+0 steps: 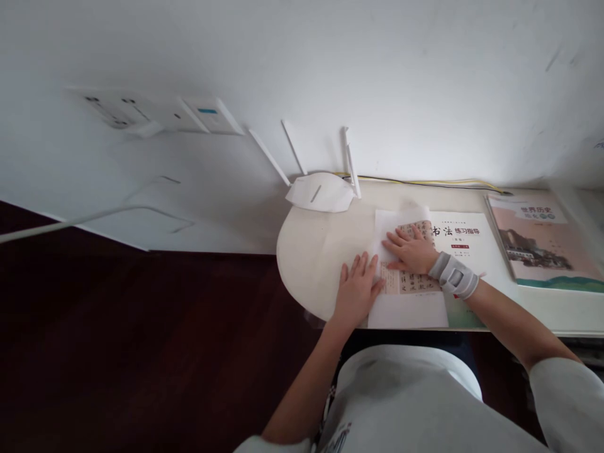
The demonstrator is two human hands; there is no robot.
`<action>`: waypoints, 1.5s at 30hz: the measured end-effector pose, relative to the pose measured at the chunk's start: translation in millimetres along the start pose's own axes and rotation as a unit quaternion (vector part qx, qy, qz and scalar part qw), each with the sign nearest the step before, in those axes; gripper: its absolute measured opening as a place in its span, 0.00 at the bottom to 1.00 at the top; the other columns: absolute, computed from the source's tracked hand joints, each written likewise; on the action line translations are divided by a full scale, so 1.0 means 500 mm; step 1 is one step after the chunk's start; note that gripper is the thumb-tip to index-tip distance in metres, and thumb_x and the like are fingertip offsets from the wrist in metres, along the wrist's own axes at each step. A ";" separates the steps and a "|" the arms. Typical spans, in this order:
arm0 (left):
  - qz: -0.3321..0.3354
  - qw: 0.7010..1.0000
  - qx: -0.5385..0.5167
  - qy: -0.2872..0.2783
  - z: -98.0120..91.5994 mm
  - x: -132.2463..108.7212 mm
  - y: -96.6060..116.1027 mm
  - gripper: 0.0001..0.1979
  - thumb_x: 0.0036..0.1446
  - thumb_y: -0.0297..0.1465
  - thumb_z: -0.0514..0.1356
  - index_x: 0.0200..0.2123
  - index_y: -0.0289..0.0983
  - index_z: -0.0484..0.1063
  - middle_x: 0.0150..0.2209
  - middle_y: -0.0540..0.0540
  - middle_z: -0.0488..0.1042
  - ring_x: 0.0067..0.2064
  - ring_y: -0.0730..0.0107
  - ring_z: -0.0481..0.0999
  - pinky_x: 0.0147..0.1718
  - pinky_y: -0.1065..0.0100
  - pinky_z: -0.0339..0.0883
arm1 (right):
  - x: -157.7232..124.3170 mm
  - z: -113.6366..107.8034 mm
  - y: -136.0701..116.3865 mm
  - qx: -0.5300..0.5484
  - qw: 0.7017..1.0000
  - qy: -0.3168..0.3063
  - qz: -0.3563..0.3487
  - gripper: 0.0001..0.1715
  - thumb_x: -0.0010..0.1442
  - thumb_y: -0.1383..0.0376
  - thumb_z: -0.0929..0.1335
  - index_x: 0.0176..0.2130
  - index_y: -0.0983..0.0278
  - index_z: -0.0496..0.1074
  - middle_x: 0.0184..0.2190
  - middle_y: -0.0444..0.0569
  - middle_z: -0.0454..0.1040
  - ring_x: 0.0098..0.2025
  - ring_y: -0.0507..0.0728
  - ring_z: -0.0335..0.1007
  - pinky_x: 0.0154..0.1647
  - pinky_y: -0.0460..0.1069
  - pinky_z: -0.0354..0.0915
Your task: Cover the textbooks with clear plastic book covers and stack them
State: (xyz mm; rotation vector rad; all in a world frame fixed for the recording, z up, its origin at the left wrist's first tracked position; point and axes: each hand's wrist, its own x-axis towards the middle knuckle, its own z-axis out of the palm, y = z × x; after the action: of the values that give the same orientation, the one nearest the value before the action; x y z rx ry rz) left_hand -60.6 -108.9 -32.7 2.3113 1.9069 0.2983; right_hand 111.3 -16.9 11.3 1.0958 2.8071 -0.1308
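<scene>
A calligraphy workbook (476,258) with a white and green cover lies on the table near its front edge. Over its left side is a white sheet (410,311) printed with columns of brush characters; I cannot tell whether it is a flap or a loose page. My right hand (411,250) lies flat on this sheet, fingers spread, with a grey band around the wrist. Lower left, my left hand (357,290) is open, its fingers spread at the sheet's left edge and on the table top. Neither hand grips anything.
The pale table (306,251) has a rounded left end. At its back stands a white router (321,192) with raised antennas, and thin cables (425,182) run along the wall. A history textbook (542,242) lies at the right. Wall sockets (155,116) and a white cord (94,216) are at left.
</scene>
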 end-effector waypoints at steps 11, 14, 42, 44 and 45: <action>-0.013 0.994 -0.109 0.030 0.005 0.002 -0.013 0.24 0.62 0.28 0.43 0.61 0.30 0.54 0.60 0.35 0.61 0.62 0.61 0.58 0.61 0.51 0.46 | -0.187 0.016 -0.149 -0.051 0.986 0.063 -0.146 0.20 0.62 0.63 0.61 0.54 0.59 0.66 0.57 0.59 0.63 0.57 0.67 0.60 0.55 0.66 0.54; -0.040 0.985 -0.165 0.040 0.000 0.001 -0.018 0.23 0.62 0.28 0.43 0.60 0.31 0.56 0.58 0.37 0.64 0.59 0.61 0.63 0.58 0.54 0.55 | -0.189 0.025 -0.159 -0.059 0.988 0.081 -0.116 0.20 0.63 0.64 0.60 0.54 0.60 0.66 0.54 0.60 0.66 0.56 0.66 0.61 0.55 0.65 0.56; -0.023 0.922 -0.385 -0.031 -0.167 -0.055 -0.005 0.23 0.62 0.37 0.48 0.59 0.38 0.59 0.54 0.46 0.70 0.55 0.68 0.68 0.55 0.63 0.60 | -0.154 0.052 -0.215 -0.088 0.982 0.138 0.098 0.22 0.62 0.70 0.59 0.54 0.69 0.67 0.58 0.60 0.61 0.58 0.73 0.57 0.49 0.68 0.61; -0.010 0.923 -0.383 -0.038 -0.170 -0.052 0.001 0.22 0.62 0.36 0.48 0.58 0.39 0.60 0.54 0.47 0.70 0.55 0.68 0.69 0.55 0.63 0.62 | -0.147 0.049 -0.220 -0.080 0.983 0.128 0.103 0.22 0.63 0.70 0.58 0.54 0.70 0.67 0.58 0.61 0.61 0.58 0.73 0.57 0.49 0.69 0.60; -0.004 0.928 -0.372 -0.034 -0.169 -0.049 0.003 0.22 0.62 0.35 0.47 0.58 0.39 0.60 0.54 0.47 0.70 0.54 0.68 0.69 0.54 0.63 0.62 | -0.146 0.047 -0.223 -0.074 0.984 0.124 0.104 0.22 0.63 0.69 0.58 0.55 0.70 0.66 0.58 0.62 0.61 0.58 0.73 0.57 0.49 0.69 0.60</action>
State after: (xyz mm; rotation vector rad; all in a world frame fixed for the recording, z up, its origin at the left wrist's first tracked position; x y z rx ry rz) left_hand -83.1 -135.2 47.9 1.7655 1.4138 0.7721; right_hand 90.5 -150.4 2.8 1.4461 2.8274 0.2478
